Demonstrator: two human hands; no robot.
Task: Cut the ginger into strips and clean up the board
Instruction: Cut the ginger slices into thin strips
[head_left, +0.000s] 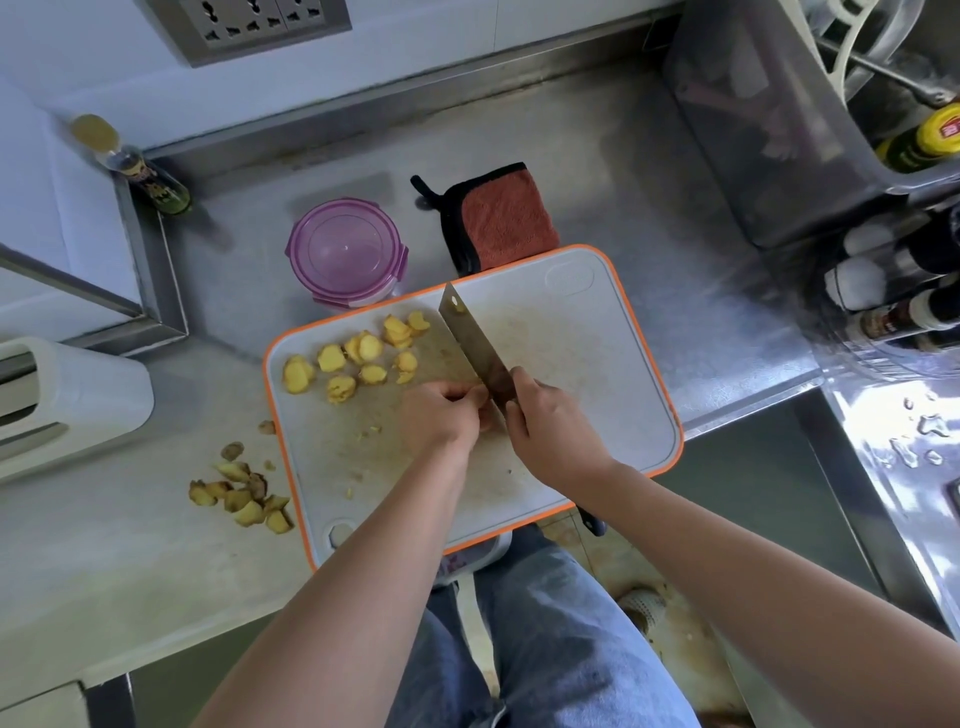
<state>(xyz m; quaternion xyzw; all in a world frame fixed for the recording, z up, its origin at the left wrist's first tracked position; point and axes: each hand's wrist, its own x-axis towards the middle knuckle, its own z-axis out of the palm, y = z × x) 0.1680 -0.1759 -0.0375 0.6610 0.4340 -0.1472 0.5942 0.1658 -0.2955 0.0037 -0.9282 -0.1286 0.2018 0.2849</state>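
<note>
Slicing at mid-board (644, 332), our right grip (550, 421) clasps the cleaver (472, 343); our left grip (441, 415) curls, seemingly pinning hidden ginger. We should tuck it clear of the blade. Ginger slices (358, 358) lie toward the board's far-left corner.

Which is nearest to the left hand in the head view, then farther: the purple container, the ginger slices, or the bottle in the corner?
1. Ginger slices, on the board just beside the left hand.
2. Purple container, behind the board.
3. Bottle, far back-left corner.
</note>
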